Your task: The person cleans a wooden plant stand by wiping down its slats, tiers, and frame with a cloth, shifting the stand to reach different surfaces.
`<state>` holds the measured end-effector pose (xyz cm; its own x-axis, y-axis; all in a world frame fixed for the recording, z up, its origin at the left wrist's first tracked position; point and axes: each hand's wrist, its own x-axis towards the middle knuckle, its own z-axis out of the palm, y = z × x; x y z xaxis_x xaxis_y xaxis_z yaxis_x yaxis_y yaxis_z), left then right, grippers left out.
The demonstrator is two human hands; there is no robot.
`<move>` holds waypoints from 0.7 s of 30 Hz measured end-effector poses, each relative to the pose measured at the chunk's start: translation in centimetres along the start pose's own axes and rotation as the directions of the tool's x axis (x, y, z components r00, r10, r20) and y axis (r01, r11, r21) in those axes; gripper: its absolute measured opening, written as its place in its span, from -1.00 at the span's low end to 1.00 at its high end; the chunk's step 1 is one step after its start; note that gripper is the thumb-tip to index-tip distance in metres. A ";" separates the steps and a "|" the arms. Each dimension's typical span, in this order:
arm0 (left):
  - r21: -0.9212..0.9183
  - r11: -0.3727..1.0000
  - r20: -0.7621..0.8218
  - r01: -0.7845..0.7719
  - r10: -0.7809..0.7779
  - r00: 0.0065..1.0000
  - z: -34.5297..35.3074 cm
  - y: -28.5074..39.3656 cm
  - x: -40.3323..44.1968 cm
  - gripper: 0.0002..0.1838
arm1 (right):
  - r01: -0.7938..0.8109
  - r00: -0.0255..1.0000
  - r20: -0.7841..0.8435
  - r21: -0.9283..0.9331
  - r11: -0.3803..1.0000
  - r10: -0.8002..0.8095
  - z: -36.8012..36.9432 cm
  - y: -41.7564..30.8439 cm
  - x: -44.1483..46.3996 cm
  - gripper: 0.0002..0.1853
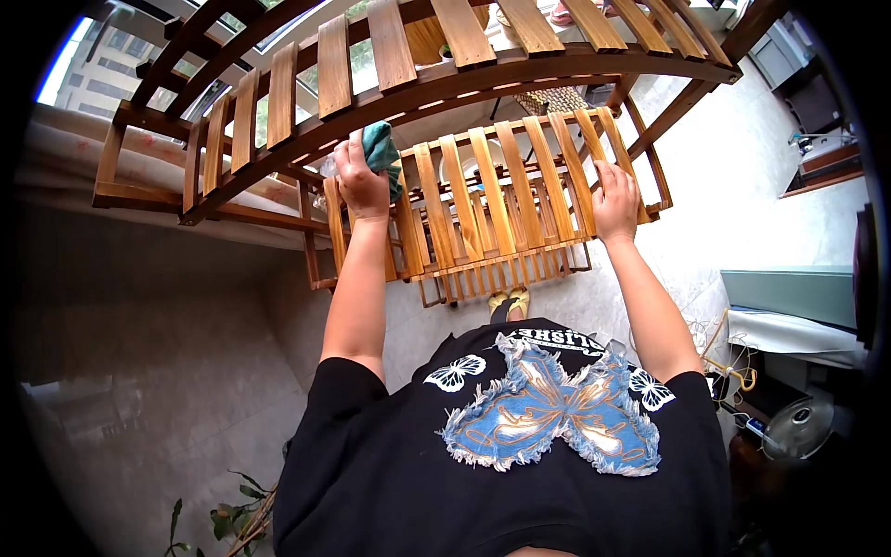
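In front of me stands a brown wooden rack with slatted shelves. Its top slatted shelf [464, 32] arches across the upper view, and a lower slatted shelf [501, 186] sits beneath it. My left hand [362, 181] is closed round a green cloth [379, 148], close under the top shelf's front edge and at the left part of the lower shelf. My right hand [615, 200] holds the right end of the lower shelf, fingers over the end slats and thumb side inward. Part of the cloth is hidden behind my left fingers.
A window [102, 70] and pale curtain [70, 153] lie at the left. Leaves of a plant [232, 515] show at the lower left. On the right are a greenish box-like surface [789, 292], a yellow hanger [738, 376], cables and a round clear lid-like disc [798, 427].
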<state>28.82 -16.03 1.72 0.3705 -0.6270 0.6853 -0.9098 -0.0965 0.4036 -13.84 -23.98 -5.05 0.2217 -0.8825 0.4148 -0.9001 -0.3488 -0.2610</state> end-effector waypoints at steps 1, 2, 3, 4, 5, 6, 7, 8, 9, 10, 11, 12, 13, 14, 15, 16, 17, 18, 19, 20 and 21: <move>0.033 0.998 -0.015 0.060 -0.059 0.998 0.5 0.1 0.0 -0.19 | 0.010 1.000 -0.005 -0.003 1.000 -0.010 0.1 0.1 0.0 -0.44; 0.066 0.990 -0.033 0.121 -0.119 0.992 1.0 0.0 0.0 -0.20 | 0.008 1.000 -0.006 -0.005 1.000 -0.008 0.1 0.1 0.0 -0.44; 0.175 0.966 0.031 0.189 -0.198 0.980 0.8 0.1 0.1 -0.20 | 0.010 1.000 -0.011 0.000 1.000 -0.010 0.2 0.1 0.0 -0.44; 0.261 0.916 0.097 0.305 -0.339 0.936 0.7 0.4 0.5 -0.20 | 0.011 1.000 -0.017 0.006 1.000 -0.011 0.2 0.0 0.0 -0.44; 0.204 0.928 0.113 0.313 -0.339 0.934 0.5 0.1 0.9 -0.23 | -0.003 1.000 -0.003 0.001 1.000 0.003 0.2 -0.1 0.0 -0.44; 0.149 0.935 0.133 0.321 -0.341 0.931 -0.1 -0.5 1.3 -0.27 | -0.007 1.000 -0.006 0.001 1.000 0.007 0.2 -0.2 -0.1 -0.44; 0.053 0.968 0.091 0.246 -0.250 0.964 -0.7 -0.7 2.1 -0.33 | -0.010 1.000 -0.007 0.006 1.000 0.010 0.3 -0.2 0.0 -0.43; -0.028 0.989 0.052 0.145 -0.144 0.988 -1.1 -0.5 2.2 -0.39 | -0.014 1.000 -0.004 0.011 1.000 0.014 0.3 -0.1 -0.1 -0.43; -0.042 0.991 0.026 0.124 -0.123 0.992 -1.6 0.6 2.1 -0.38 | -0.020 1.000 -0.002 0.023 1.000 0.020 0.3 -0.1 -0.1 -0.43; -0.056 0.993 0.000 0.101 -0.101 0.995 -1.6 1.7 1.9 -0.37 | -0.028 1.000 -0.004 0.024 0.999 0.028 0.3 -0.1 -0.1 -0.43; -0.057 0.998 0.013 0.034 -0.033 0.999 -1.1 2.3 1.9 -0.35 | -0.031 1.000 -0.005 0.019 0.999 0.031 0.4 -0.1 -0.1 -0.44; -0.057 0.998 0.028 -0.029 0.031 0.999 -0.6 2.8 1.8 -0.34 | -0.031 1.000 -0.001 0.014 0.999 0.031 0.4 -0.1 -0.2 -0.44; -0.052 0.997 0.068 0.052 -0.048 0.997 0.1 3.3 1.5 -0.28 | -0.028 1.000 -0.006 0.011 1.000 0.028 0.4 0.0 -0.1 -0.44; 0.023 0.994 0.086 0.111 -0.113 0.990 0.9 3.9 1.3 -0.25 | -0.035 0.999 -0.009 0.011 0.999 0.035 0.5 -0.1 -0.2 -0.44; 0.076 0.986 0.143 0.147 -0.157 0.977 1.3 4.1 1.2 -0.25 | -0.034 0.999 -0.006 0.018 0.999 0.034 0.4 -0.2 -0.4 -0.44; 0.129 0.976 0.191 0.177 -0.200 0.961 1.7 4.3 1.4 -0.25 | -0.032 0.999 -0.009 0.025 0.999 0.032 0.3 -0.3 -0.1 -0.44; 0.037 0.980 0.220 0.196 -0.200 0.955 1.5 3.9 2.0 -0.32 | -0.024 1.000 -0.017 0.023 0.999 0.024 0.3 -0.3 -0.1 -0.44; -0.102 0.968 0.289 0.228 -0.191 0.938 0.7 3.8 3.3 -0.38 | -0.034 0.999 -0.027 0.023 0.999 0.034 0.2 -0.3 0.2 -0.44; -0.149 0.969 0.274 0.198 -0.152 0.950 0.4 4.1 4.0 -0.41 | -0.029 0.999 -0.034 0.027 0.999 0.030 0.2 -0.3 0.3 -0.44; -0.191 0.966 0.263 0.177 -0.123 0.957 0.0 4.5 4.1 -0.43 | -0.022 0.999 -0.030 0.031 0.999 0.023 0.2 -0.2 -0.1 -0.45; -0.139 0.990 0.198 0.037 -0.008 0.980 -0.3 5.6 4.2 -0.49 | -0.032 0.999 -0.027 0.046 0.998 0.033 -0.1 -0.4 0.0 -0.45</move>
<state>25.36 -18.99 7.06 0.3338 -0.7668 0.5483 -0.8609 -0.0111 0.5087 -13.51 -23.79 -4.81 0.1815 -0.8846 0.4296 -0.8887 -0.3346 -0.3135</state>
